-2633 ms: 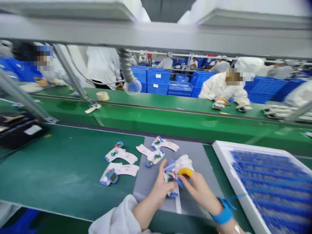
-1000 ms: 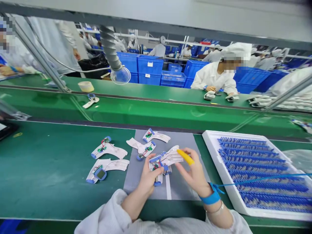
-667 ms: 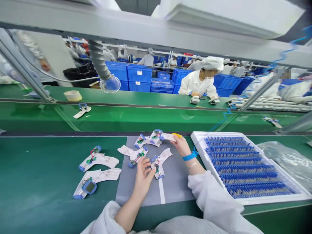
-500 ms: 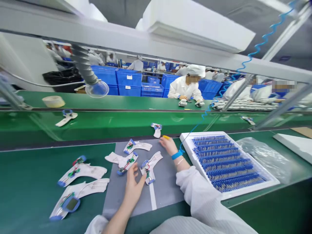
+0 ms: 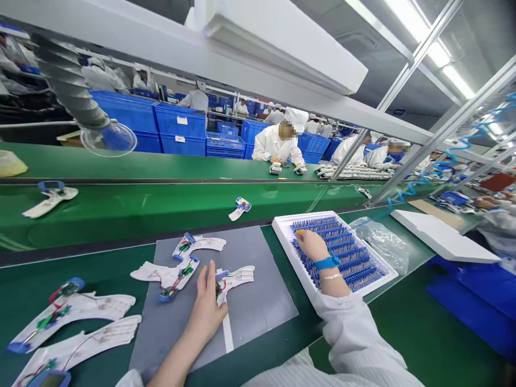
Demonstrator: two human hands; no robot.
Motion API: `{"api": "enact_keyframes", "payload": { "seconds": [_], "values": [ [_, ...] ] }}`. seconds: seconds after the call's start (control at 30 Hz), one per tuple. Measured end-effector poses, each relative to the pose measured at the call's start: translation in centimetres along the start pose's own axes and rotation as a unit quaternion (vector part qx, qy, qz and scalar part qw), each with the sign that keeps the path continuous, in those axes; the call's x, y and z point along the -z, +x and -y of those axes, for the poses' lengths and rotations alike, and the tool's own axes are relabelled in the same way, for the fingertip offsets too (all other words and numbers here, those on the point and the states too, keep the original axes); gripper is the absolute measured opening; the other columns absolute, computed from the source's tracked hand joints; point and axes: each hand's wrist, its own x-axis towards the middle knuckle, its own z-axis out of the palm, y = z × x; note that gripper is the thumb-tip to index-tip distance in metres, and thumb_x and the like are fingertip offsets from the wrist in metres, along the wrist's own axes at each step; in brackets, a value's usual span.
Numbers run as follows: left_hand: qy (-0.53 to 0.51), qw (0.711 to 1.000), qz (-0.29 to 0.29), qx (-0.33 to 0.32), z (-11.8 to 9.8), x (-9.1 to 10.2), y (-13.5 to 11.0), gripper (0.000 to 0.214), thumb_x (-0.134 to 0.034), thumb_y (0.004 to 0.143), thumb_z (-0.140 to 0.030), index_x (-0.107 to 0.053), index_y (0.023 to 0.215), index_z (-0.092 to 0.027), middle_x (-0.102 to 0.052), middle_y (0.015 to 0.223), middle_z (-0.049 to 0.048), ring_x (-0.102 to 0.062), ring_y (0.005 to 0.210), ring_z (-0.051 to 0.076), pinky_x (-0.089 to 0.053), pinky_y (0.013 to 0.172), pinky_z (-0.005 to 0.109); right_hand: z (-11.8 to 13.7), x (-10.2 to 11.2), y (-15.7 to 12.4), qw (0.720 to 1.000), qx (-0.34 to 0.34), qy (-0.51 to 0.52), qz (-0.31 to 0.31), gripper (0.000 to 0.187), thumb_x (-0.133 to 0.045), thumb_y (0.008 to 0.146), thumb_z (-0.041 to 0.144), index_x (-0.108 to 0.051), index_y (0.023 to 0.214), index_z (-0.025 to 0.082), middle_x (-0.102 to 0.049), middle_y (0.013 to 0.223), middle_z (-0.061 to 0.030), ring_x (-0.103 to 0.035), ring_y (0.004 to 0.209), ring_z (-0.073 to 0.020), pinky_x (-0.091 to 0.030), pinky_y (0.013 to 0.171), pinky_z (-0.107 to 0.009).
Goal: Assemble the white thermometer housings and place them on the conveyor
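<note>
My left hand [image 5: 207, 303] is around the head of a white pistol-shaped half shell [image 5: 239, 277] on the grey mat. Its thumb is at the lower edge and its fingers reach past the blue upper end, partly hiding the circuit board. My right hand [image 5: 312, 245], with a yellow cover on one fingertip and a blue wrist strap, reaches into the far left of a white foam tray [image 5: 282, 228]. Its fingers are bent together over rows of small blue parts [image 5: 355, 258]; what they pinch is hidden. Left of my left hand lie two similar half shells, one [image 5: 173, 274] nearer and one [image 5: 199, 244] farther.
Two more half shells, one [image 5: 76, 306] behind the other, lie at the left. Others [image 5: 241, 208] rest on the green belt [image 5: 173, 204]. A clear plastic bag [image 5: 381, 244] and a white foam lid [image 5: 443, 234] are right of the tray. A co-worker [image 5: 278, 142] sits opposite.
My right hand has moved right, from beyond the mat into the foam tray. The half shell by my left hand has turned, its handle now pointing more to the right. The view has swung right.
</note>
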Motion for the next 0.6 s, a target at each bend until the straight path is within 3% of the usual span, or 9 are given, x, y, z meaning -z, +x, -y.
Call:
{"api": "enact_keyframes", "payload": {
  "seconds": [0.17, 0.3, 0.6],
  "values": [
    [-0.028, 0.999, 0.022, 0.039, 0.1, 0.8, 0.1, 0.088, -0.046, 0.070, -0.016, 0.007, 0.139, -0.026, -0.035, 0.137, 0.0116, -0.038, 0.122, 0.028, -0.038, 0.091, 0.039, -0.7, -1.6, 2.4, 0.994, 0.012, -0.082, 0.066, 0.026, -0.050, 0.084, 0.021, -0.060, 0.106, 0.013, -0.065, 0.099, -0.0110, -0.058, 0.096, -0.0223, -0.043, 0.083, -0.036],
    [-0.048, 0.998, 0.003, 0.027, 0.3, 0.9, 0.2, 0.088, -0.048, 0.069, -0.016, 0.003, 0.140, -0.025, -0.033, 0.140, 0.0102, -0.039, 0.123, 0.027, -0.038, 0.091, 0.037, -0.7, -2.6, 3.4, 0.989, 0.028, -0.113, 0.090, 0.025, -0.050, 0.087, 0.031, -0.056, 0.105, 0.013, -0.059, 0.105, -0.0071, -0.057, 0.095, -0.0179, -0.045, 0.084, -0.040],
    [-0.051, 0.998, 0.021, 0.034, -0.3, 1.1, -0.2, 0.085, -0.045, 0.069, -0.017, 0.001, 0.140, -0.025, -0.031, 0.141, 0.0096, -0.034, 0.126, 0.027, -0.036, 0.094, 0.038, -1.5, -3.9, 3.9, 0.982, 0.068, -0.143, 0.104, 0.023, -0.050, 0.087, 0.030, -0.056, 0.103, 0.014, -0.057, 0.106, -0.0073, -0.056, 0.094, -0.0178, -0.046, 0.083, -0.039]
  ]
}}
